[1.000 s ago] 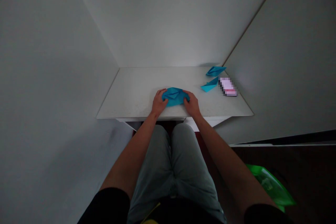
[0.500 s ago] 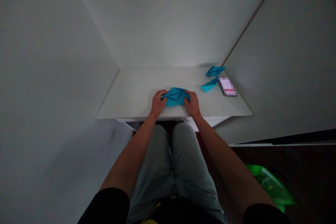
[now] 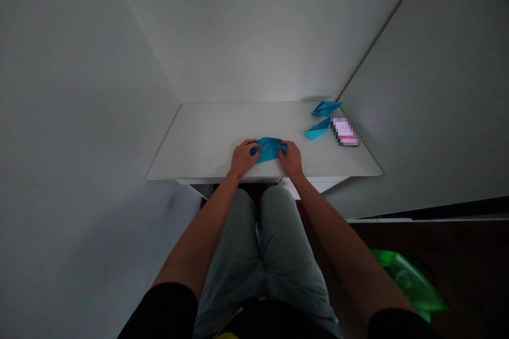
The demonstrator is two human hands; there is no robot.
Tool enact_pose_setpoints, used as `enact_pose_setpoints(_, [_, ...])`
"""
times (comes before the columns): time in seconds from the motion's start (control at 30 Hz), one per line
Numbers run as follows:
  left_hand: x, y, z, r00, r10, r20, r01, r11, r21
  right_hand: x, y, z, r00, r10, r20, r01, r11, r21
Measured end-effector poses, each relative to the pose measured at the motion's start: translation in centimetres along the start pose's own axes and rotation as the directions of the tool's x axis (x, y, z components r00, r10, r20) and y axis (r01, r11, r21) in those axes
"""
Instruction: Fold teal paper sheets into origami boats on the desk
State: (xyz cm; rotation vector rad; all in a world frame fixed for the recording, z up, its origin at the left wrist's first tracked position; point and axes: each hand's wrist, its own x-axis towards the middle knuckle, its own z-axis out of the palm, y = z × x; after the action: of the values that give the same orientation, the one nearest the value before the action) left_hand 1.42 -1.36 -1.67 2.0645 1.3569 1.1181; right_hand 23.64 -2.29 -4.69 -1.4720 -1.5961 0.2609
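Note:
A folded sheet of blue paper [image 3: 269, 151] lies near the front of the white table, between my two hands. My left hand [image 3: 243, 157] grips its left end, thumb on the near side and fingers curled over the far edge. At the opposite end, my right hand [image 3: 290, 158] pinches the paper between thumb and fingers. Part of each end is hidden under the fingers. Two folded blue paper boats, a nearer one [image 3: 317, 129] and a farther one [image 3: 326, 108], rest toward the table's back right.
A phone with a blurred screen [image 3: 344, 132] lies beside the boats at the right edge of the white table [image 3: 199, 137]. Walls close in the table at the back and both sides. A green plastic bag [image 3: 413, 278] is on the dark floor at lower right.
My left hand has shifted slightly right, with its thumb farther over the paper. The paper's far edge sits a little lower and looks flatter. My right hand has barely moved.

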Motion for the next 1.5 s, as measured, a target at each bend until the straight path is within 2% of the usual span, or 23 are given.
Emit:
enact_pose_setpoints(0.37, [0.1,0.2,-0.2,0.998,0.039,0.054,-0.041,0.998,0.040,-0.2,0.1,0.1,1.000,-0.002,-0.027,0.001,0.999,-0.048])
enact_pose_setpoints(0.5, [0.1,0.1,-0.2,0.999,0.029,0.038,-0.031,0.998,0.050,-0.4,-0.7,-0.4,0.999,0.003,-0.040,-0.004,1.000,-0.029])
enact_pose_setpoints(0.73, [0.0,0.1,0.0,1.000,0.016,0.015,-0.017,0.999,0.052,-0.2,-1.5,-1.2,0.998,-0.047,0.042,0.045,0.998,0.041])
enact_pose_setpoints(0.97, [-0.1,0.0,0.2,0.999,-0.005,-0.032,0.007,0.997,0.071,-0.5,-1.9,-1.3,0.996,-0.063,0.057,0.061,0.998,0.033])
enact_pose_setpoints(1.3, [-0.2,0.3,0.2,0.999,-0.015,-0.035,0.018,0.996,0.084,-0.7,-1.9,-1.3,1.000,-0.025,-0.011,0.025,0.999,0.029])
enact_pose_setpoints(1.4, [-0.1,0.4,0.2,0.999,-0.008,-0.052,0.013,0.996,0.087,-0.6,-2.1,-1.4,0.997,-0.054,-0.053,0.056,0.997,0.046])
enact_pose_setpoints(1.5, [0.0,0.5,0.1,0.998,0.014,-0.069,-0.007,0.995,0.102,-0.3,-2.3,-1.8,0.993,-0.117,-0.018,0.118,0.991,0.064])
